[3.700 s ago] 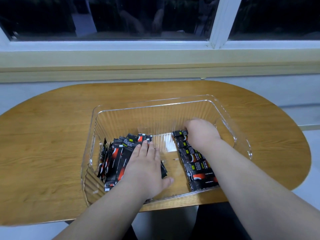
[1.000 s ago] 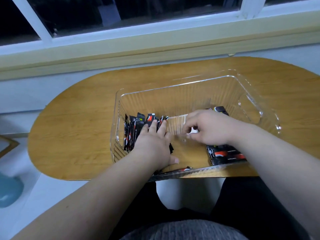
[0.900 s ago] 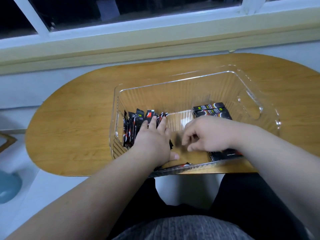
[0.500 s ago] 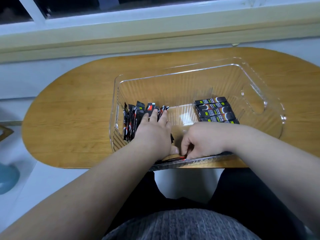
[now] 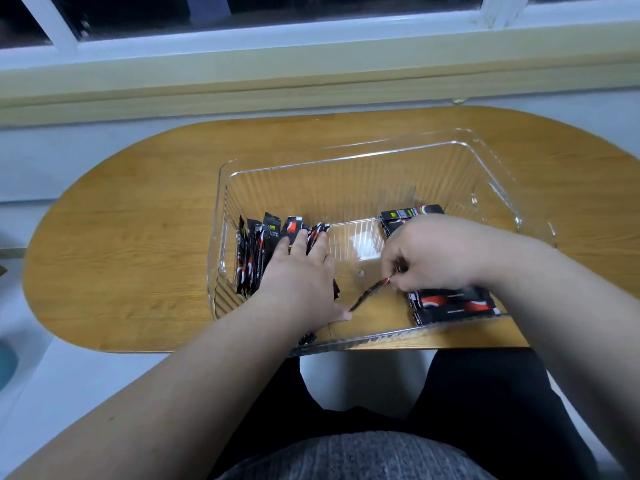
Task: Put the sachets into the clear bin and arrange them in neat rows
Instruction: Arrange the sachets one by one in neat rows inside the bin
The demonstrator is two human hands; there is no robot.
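Progress: all visible sachets look to be inside the bin (image 5: 349, 161), which sits at centre of frame on the table (image 5: 138, 216); none seen out on the table. Not yet neat, judging from the layout.

- Left stack (image 5: 256, 251), centre-left of frame: sachets on edge, leaning against the bin's left wall, tops uneven. Needs squaring up.
- Right row (image 5: 450, 304), lower right of the bin: sachets lying flat, partly hidden under the right hand, with 1 or 2 more showing beyond the hand toward the upper right. Looks the tidier of the 2 groups.
- Bin floor between the 2 groups is bare apart from 1 loose sachet (image 5: 369, 294) in hand.

Left to do, as I read it: place the loose one, then align the left stack into a proper row.

Grip:
- Left hand (image 5: 301, 275): flat and open, fingers (image 5: 301, 237) extended together, palm pressed on the left stack, thumb out toward the bin's near wall. Bracing, not grasping.
- Right hand (image 5: 440, 254): fingers curled in, thumb and fingertips pinched on the upper end of the loose sachet. That sachet is seen edge-on, angling down-left, its lower end close to the left thumb. Can't tell if that end touches the bin floor.

Likely next: carry the loose sachet to 1 of the groups; which one, can't tell.
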